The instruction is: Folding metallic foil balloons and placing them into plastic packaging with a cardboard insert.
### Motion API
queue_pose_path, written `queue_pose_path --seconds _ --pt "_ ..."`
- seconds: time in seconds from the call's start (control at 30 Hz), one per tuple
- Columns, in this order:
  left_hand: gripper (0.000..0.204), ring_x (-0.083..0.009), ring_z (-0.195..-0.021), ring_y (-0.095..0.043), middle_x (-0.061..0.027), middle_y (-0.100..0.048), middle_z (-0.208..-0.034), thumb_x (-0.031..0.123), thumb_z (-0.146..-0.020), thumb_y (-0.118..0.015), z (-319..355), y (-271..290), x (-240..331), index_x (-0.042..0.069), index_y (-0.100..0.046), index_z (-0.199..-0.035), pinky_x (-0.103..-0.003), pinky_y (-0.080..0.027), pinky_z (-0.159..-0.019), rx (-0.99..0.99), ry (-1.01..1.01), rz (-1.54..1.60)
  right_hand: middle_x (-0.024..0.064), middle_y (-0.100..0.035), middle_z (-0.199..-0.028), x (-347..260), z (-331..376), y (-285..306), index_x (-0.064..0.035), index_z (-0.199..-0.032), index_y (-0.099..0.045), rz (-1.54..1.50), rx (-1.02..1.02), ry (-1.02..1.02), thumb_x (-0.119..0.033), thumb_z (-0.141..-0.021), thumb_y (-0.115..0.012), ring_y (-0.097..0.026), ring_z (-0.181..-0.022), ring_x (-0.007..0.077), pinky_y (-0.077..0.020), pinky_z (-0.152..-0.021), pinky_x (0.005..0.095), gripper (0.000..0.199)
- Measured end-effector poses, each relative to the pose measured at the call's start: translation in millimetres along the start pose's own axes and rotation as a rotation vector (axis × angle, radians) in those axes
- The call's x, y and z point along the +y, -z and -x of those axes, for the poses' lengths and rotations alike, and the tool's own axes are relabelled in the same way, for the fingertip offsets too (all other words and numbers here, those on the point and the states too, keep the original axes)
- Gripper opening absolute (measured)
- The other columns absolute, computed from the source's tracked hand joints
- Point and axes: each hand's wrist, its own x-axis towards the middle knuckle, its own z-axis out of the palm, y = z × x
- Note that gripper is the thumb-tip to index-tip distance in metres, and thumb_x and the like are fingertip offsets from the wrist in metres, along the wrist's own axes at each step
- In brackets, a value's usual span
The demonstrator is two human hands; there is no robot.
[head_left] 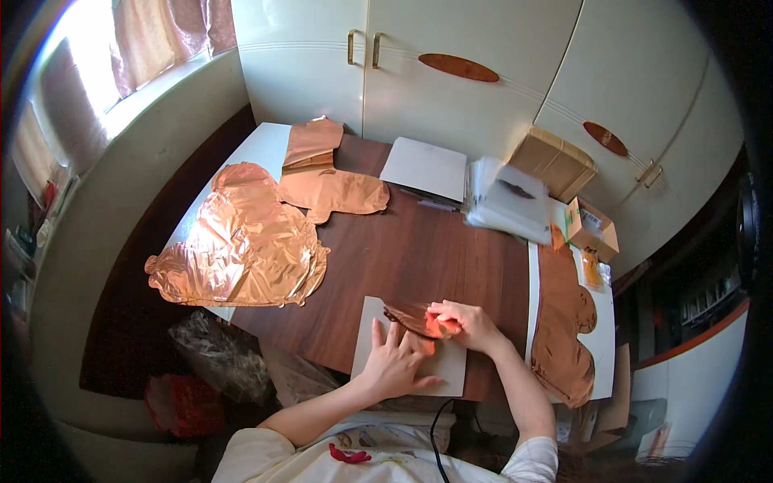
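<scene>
A grey card sheet (369, 322) lies at the near edge of the brown table (419, 249). On it rests a folded copper foil balloon piece (407, 316). My left hand (394, 362) lies flat on the card, fingers spread, just below the foil. My right hand (463, 322) presses on the foil's right end, fingers curled over it.
A big stack of flat copper heart balloons (241, 241) covers the table's left. More folded foil (326, 181) lies at the back, a brown foil shape (564, 330) at the right. A white pad (424, 167), clear bags (515, 201) and cardboard boxes (555, 161) sit at the rear. Bags (217, 354) lie on the floor.
</scene>
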Motion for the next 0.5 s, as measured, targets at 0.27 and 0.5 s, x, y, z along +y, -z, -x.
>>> queue_pose_path --seconds 0.27,0.5 --pt "0.073 -0.0341 -0.122 -0.040 -0.0141 -0.049 -0.127 0.070 -0.075 -0.046 2.5 -14.4 -5.8 0.015 -0.052 -0.123 -0.068 -0.006 -0.099 0.184 -0.032 0.161 0.0101 -0.062 -0.109 -3.2 16.4 -23.2 -0.0044 -0.093 -0.056 0.222 0.095 0.117 -0.007 -0.079 -0.058 -0.060 -0.101 0.0267 -0.0476 -0.092 0.0397 0.014" --pt "0.062 -0.0331 -0.106 -0.050 -0.0112 -0.058 -0.113 0.059 -0.074 -0.056 4.2 -8.0 -6.4 0.012 -0.058 -0.114 -0.069 -0.015 -0.097 0.049 0.011 0.129 0.0115 -0.062 -0.109 -0.3 17.8 -30.2 -0.0037 -0.104 -0.057 0.219 0.087 0.096 -0.006 -0.082 -0.052 -0.060 -0.103 0.0266 -0.0477 -0.093 0.0386 0.023"
